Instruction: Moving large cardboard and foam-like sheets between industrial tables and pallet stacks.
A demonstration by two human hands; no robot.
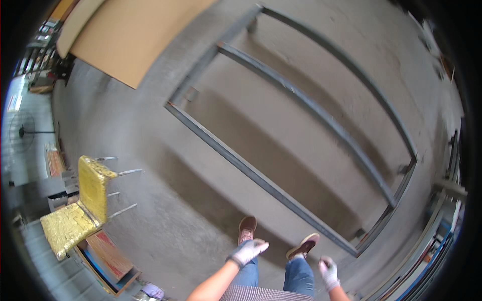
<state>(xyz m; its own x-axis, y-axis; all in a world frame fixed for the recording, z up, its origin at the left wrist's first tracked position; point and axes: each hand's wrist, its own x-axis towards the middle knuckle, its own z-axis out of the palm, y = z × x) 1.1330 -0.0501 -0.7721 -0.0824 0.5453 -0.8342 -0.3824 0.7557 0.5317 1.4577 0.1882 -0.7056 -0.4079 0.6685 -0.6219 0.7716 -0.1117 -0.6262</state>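
Note:
Both of my hands wear light grey-white work gloves and hang in front of my legs at the bottom. My left hand (248,251) has its fingers pressed together, and nothing shows in them. My right hand (329,273) is loosely curled, with no object visible in it. Closest to both hands is a large grey metal frame (266,181), low over the concrete floor. It is built of long square tubes with a middle bar, and short legs show at its corners. Its near bar lies just beyond my shoes, and neither hand touches it.
A large brown board (130,37) extends in at the upper left. On the left a yellow-covered chair (93,193) lies tipped over a wooden box (113,261). A fan (22,132) stands farther left. Long bars and panels (427,246) are stacked along the right side.

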